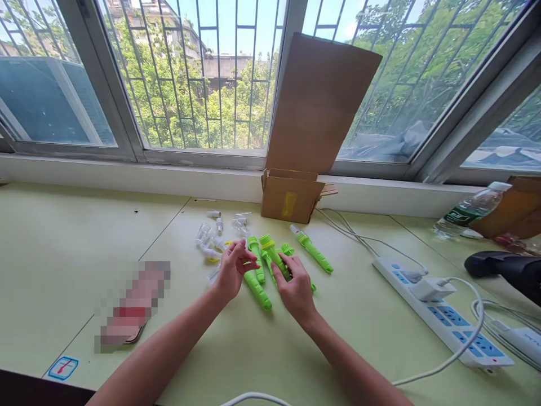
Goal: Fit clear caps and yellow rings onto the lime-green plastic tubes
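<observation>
My right hand [293,286] grips a bright green plastic tube [270,248] with a ridged collar and a yellow ring at its upper end. My left hand [234,272] is just left of it, fingers curled together; whatever they may hold is too small to make out. Under and between the hands lie several more green tubes, one of them a long ribbed tube [258,292] pointing toward me. Beyond the left hand is a loose group of clear plastic caps [203,232] and white-ended pieces [220,225]. Right of the hands rests a green tube with a clear tip [313,249].
A cardboard box [291,197] with a raised flap stands against the window sill. At right are a white power strip [443,316] with cables, a water bottle [473,211] and a black object [502,270]. A blurred-out phone [134,307] lies at left on the pale green table [54,254].
</observation>
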A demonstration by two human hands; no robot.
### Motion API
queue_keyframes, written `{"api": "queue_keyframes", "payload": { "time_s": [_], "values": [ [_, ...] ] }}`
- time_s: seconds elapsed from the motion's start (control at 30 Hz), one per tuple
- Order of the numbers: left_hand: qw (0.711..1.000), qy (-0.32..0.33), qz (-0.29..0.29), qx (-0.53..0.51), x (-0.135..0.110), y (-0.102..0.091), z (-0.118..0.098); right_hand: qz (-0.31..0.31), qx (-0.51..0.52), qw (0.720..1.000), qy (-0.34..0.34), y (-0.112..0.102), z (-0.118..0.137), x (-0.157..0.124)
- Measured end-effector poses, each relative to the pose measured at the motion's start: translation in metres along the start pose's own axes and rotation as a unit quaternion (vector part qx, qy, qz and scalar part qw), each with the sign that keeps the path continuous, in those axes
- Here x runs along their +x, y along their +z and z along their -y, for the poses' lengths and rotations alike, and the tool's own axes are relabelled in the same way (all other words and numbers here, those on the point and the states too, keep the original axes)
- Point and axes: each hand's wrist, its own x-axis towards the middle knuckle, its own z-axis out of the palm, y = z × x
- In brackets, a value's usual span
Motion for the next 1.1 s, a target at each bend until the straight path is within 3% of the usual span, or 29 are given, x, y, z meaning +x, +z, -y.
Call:
{"api": "queue_keyframes", "payload": {
  "time_s": [0.2, 0.27, 0.37, 0.53, 0.67, 0.83, 0.9, 0.97, 1.1],
  "values": [
    [0.984, 0.081, 0.016, 0.159, -0.004, 0.000, 0.002, -0.002, 0.000, 1.000, -0.004, 0.000, 0.000, 0.000],
    [0.953, 0.136, 0.037, 0.269, -0.007, -0.001, 0.004, -0.003, -0.003, 1.000, -0.008, 0.000, 0.000, 0.001],
    [0.881, 0.215, 0.102, 0.409, -0.013, -0.004, 0.007, -0.007, -0.009, 1.000, -0.016, 0.000, 0.000, 0.001],
    [0.814, 0.243, 0.198, 0.490, -0.017, -0.006, 0.011, -0.014, -0.018, 1.000, -0.018, 0.000, -0.002, 0.002],
    [0.757, 0.282, 0.181, 0.561, -0.012, -0.007, 0.015, -0.016, -0.020, 0.999, -0.021, 0.000, -0.004, 0.002],
    [0.595, 0.334, 0.166, 0.712, -0.005, -0.010, 0.017, -0.016, -0.015, 1.000, -0.016, 0.001, -0.006, 0.002],
    [0.547, 0.341, 0.141, 0.751, -0.003, -0.012, 0.015, -0.017, -0.014, 1.000, -0.013, 0.001, -0.006, 0.001],
    [0.522, 0.336, 0.106, 0.777, 0.000, -0.013, 0.012, -0.016, -0.015, 1.000, -0.012, 0.002, -0.006, 0.001],
    [0.507, 0.302, 0.033, 0.806, 0.004, -0.019, 0.008, -0.014, -0.017, 1.000, -0.011, 0.002, -0.005, 0.001]
  ]
}}
